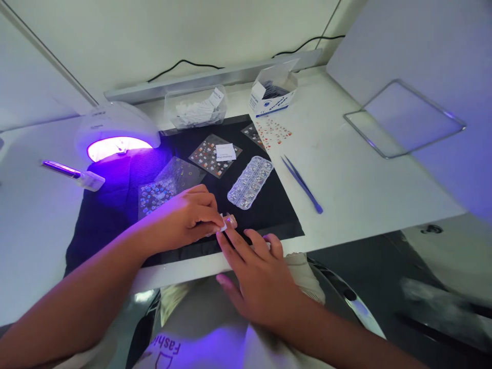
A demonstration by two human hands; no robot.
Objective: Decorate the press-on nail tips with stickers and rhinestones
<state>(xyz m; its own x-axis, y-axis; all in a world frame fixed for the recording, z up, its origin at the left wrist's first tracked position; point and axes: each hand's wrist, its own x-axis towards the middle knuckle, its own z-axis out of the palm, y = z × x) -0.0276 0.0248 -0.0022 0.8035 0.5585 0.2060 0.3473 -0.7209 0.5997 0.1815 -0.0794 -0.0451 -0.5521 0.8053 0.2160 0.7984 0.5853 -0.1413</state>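
Note:
My left hand (pixel 200 215) is closed in a pinch on a small white wipe (pixel 223 225), close to the front edge of the black mat (pixel 269 220). The wipe is at a small glossy pinkish piece (pixel 231 221), which looks like a false nail, though its kind is not certain. My right hand (pixel 257 266) comes from the right with its fingers stretched and apart. Its index and middle fingertips lie beside the wipe and the glossy piece. Something pale shows partly under its other fingers. An opened alcohol pad packet (pixel 226 152) lies beyond, on a sticker sheet (pixel 207 156).
A lit nail lamp (pixel 119 123) stands at left, near a pen-shaped light (pixel 73 173). Behind are a clear tub (pixel 196 110) and an alcohol pads box (pixel 272 95). A rhinestone case (pixel 250 183) lies on the mat, with blue tweezers (pixel 302 184) to its right.

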